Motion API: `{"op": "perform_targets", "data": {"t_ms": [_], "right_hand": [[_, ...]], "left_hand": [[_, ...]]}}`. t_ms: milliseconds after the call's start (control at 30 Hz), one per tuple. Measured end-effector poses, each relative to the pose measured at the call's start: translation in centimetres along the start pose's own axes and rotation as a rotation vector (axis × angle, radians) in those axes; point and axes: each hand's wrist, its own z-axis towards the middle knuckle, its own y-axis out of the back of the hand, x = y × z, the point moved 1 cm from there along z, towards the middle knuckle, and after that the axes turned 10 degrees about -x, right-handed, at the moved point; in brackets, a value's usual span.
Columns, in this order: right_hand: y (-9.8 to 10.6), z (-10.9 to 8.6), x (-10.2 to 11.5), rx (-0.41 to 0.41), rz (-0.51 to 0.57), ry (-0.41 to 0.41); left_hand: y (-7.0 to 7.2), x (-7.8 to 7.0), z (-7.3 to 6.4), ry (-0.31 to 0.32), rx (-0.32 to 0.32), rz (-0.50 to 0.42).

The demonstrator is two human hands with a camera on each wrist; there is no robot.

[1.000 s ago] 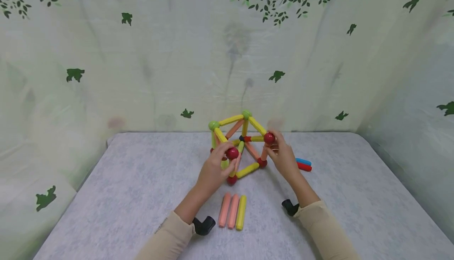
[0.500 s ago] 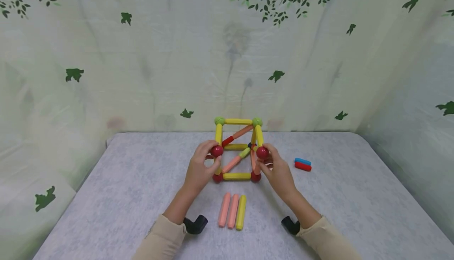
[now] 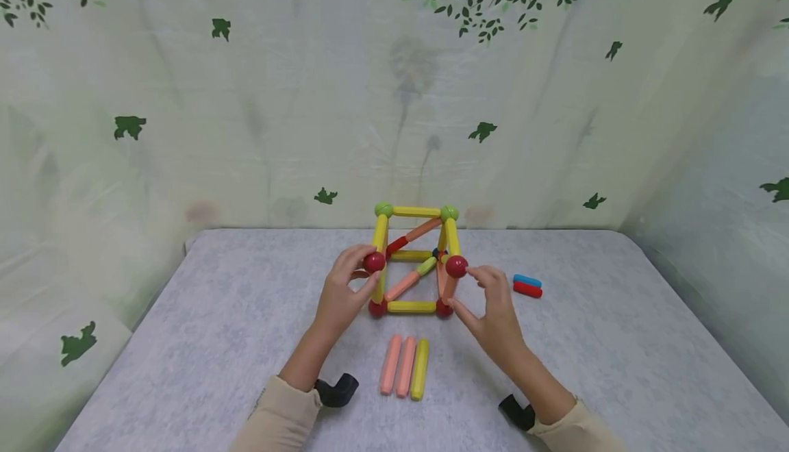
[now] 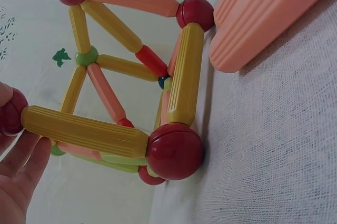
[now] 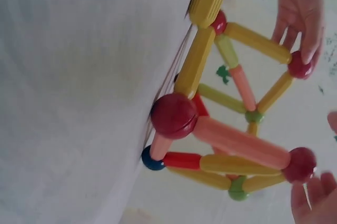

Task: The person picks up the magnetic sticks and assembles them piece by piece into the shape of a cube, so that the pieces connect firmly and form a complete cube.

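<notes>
A cube frame of magnetic rods (image 3: 411, 307) and balls stands on the table, its front face turned toward me. My left hand (image 3: 342, 294) pinches the red ball (image 3: 374, 261) at its top left front corner between thumb and fingers, also seen in the left wrist view, where the hand (image 4: 21, 174) is partly cut off. At the other top front corner sits a second red ball (image 3: 457, 266). Right beside it, my right hand (image 3: 498, 318) has its thumb and fingers spread apart, fingertips right at the ball. A salmon rod (image 5: 242, 140) runs from that ball down to the lower red ball (image 5: 176, 116).
Two salmon rods (image 3: 390, 364) and a yellow rod (image 3: 419, 370) lie side by side in front of the frame. To its right lie a short blue rod (image 3: 527, 279) and a short red rod (image 3: 527, 290). A leaf-patterned cloth (image 3: 277, 96) hangs behind the table.
The cube frame turned from an angled pose to face me squarely, both hands holding its top front balls. Since then the right hand has loosened from its ball and drawn slightly right and down.
</notes>
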Motion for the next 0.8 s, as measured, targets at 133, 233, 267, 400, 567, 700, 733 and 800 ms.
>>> {"op": "perform_targets", "data": {"t_ms": [133, 233, 267, 400, 567, 700, 733, 800], "right_hand": [[-0.1, -1.0, 0.6, 0.213, 0.147, 0.087], [-0.8, -1.5, 0.6, 0.502, 0.223, 0.042], [-1.1, -1.7, 0.6, 0.6, 0.221, 0.023], [-2.2, -2.5, 0.2, 0.882, 0.183, -0.001], [-2.7, -2.9, 0.1, 0.946, 0.122, 0.045], [-2.4, -2.5, 0.3, 0.959, 0.073, 0.053], [-2.3, -2.3, 0.4, 0.96, 0.066, 0.054], [-1.9, -1.8, 0.7, 0.95, 0.063, 0.051]], "left_hand": [[0.0, 0.0, 0.0, 0.003, 0.002, 0.0], [0.0, -0.1, 0.0, 0.009, 0.005, -0.01], [0.0, -0.1, 0.0, 0.011, 0.006, -0.012], [0.1, -0.1, -0.1, 0.025, 0.011, -0.023], [0.1, -0.1, -0.1, 0.029, 0.014, -0.019], [0.1, -0.1, -0.1, 0.026, 0.013, -0.017], [0.1, -0.1, -0.1, 0.026, 0.014, -0.017], [0.0, 0.0, -0.1, 0.025, 0.016, -0.018]]}}
